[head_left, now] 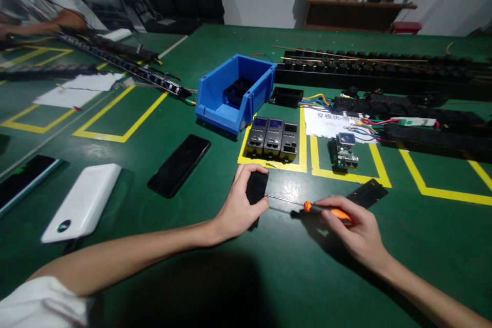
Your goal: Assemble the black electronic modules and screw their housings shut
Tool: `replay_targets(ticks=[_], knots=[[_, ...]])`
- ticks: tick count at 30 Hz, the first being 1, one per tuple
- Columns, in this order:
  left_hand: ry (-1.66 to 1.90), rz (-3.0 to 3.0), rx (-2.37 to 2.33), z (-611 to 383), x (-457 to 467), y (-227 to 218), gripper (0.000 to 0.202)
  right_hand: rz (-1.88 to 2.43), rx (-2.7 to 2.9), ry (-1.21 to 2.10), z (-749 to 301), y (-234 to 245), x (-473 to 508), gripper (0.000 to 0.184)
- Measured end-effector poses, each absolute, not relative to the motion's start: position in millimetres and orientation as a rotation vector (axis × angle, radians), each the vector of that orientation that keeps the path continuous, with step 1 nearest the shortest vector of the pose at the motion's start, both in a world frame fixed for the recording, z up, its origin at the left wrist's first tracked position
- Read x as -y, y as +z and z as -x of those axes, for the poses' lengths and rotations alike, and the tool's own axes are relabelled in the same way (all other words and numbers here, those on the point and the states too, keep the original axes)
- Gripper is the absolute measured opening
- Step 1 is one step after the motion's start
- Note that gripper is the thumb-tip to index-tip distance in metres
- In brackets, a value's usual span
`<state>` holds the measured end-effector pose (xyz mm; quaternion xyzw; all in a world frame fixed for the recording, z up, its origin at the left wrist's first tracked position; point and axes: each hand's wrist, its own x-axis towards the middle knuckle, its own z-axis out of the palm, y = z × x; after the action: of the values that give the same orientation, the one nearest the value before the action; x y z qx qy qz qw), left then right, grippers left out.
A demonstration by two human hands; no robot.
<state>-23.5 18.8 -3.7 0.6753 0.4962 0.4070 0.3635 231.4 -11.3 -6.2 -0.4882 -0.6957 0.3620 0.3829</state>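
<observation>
My left hand [239,207] grips a small black plastic housing [257,187], standing on the green table with its side toward the right. In my right hand [357,230] is an orange-and-black screwdriver [326,210], fingers wrapped round its handle. Its thin shaft points left, and the tip meets the right side of the housing near my left thumb. A flat black panel [367,193] lies just behind my right hand. Farther back sits a small circuit board [346,152] with a screen and ports. Several black modules [272,138] with ports stand side by side left of it.
A blue bin [219,113] holds black parts. Wired black strips [407,105] and long black rails [369,69] lie at the back right. A black phone [179,165] and a white power bank [82,202] rest on the left. Another person's arm [49,28] is at far left.
</observation>
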Motion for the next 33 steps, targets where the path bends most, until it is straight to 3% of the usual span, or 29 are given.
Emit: replay_targets(ticks=[8,14,17,24,33], knots=[[1.037,-1.743,-1.28,23.8,-18.7,-3.7,0.046,1.061,1.841,0.752,-230.8,-5.8,6.5,0.015],[1.038,-1.735,-1.285,23.9,-19.1,-4.2,0.045,1.231,1.809,0.946,-230.8,-5.5,7.5,0.023],[1.05,-1.738,-1.274,24.0,-18.9,-5.2,0.045,1.284,1.793,1.029,-231.3,-6.9,8.5,0.017],[1.042,-1.743,-1.267,23.9,-19.0,-5.2,0.045,1.12,1.839,0.786,-231.7,-7.2,8.2,0.015],[1.044,-1.74,-1.26,23.7,-19.3,-5.1,0.046,1.083,1.833,0.743,-230.9,-6.6,6.0,0.016]])
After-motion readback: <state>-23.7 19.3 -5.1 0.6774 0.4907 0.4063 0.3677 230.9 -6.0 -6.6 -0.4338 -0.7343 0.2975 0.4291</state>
